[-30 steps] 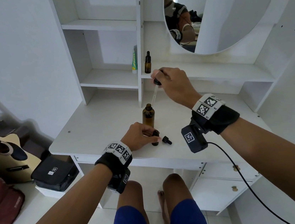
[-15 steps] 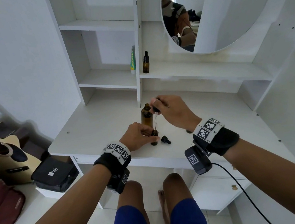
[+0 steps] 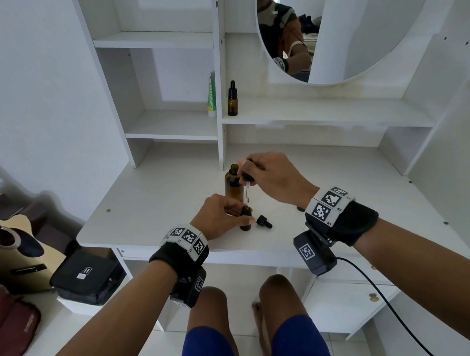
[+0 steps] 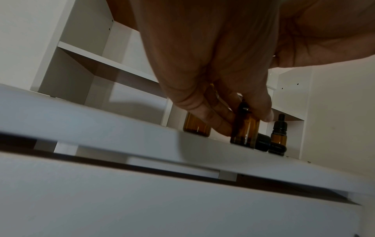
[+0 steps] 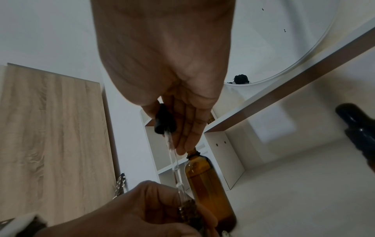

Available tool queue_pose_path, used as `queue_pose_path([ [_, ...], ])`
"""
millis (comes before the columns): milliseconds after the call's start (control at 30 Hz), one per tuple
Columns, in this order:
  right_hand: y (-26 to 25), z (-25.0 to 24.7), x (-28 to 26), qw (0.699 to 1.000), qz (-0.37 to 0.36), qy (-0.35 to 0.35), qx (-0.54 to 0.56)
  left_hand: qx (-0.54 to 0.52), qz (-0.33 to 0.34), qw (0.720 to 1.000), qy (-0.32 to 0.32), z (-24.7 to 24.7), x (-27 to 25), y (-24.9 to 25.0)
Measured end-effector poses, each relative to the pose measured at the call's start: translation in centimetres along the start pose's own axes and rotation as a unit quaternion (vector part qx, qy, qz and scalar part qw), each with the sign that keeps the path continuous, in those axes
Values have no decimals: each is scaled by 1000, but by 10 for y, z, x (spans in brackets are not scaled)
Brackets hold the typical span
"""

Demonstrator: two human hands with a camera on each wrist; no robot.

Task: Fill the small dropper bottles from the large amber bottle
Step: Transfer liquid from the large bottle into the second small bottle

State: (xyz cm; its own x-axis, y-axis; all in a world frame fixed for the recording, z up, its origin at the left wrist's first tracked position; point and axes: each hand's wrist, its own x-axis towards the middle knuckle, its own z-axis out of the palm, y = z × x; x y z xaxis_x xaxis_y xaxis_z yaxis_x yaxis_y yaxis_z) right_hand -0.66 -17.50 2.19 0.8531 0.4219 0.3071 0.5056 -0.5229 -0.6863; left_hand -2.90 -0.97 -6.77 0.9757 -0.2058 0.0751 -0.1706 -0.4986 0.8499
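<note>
Here left hand (image 3: 220,215) grips small bottle (image 4: 244,131); right hand (image 3: 275,178) pinches dropper (image 5: 171,154), tip in neck.

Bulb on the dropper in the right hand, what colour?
Black; the dropper bulb shows best in the right wrist view, above a clear glass tube.

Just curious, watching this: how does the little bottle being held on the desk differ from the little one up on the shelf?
The held small bottle is uncapped, with a glass dropper at its neck; the shelf bottle wears its black dropper cap. The left hand grips the held small bottle; nothing touches the shelf bottle. Both are upright amber glass.
</note>
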Motion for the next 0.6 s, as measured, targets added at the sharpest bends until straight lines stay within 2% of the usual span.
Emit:
queue_pose_path([
  [300, 0, -3, 1, 1000, -20, -6, -15, -7, -1, 1000, -2, 0, 0, 0],
  [600, -4, -1, 1, 1000, -10, -8, -17, -8, -1, 1000, -1, 0, 0, 0],
])
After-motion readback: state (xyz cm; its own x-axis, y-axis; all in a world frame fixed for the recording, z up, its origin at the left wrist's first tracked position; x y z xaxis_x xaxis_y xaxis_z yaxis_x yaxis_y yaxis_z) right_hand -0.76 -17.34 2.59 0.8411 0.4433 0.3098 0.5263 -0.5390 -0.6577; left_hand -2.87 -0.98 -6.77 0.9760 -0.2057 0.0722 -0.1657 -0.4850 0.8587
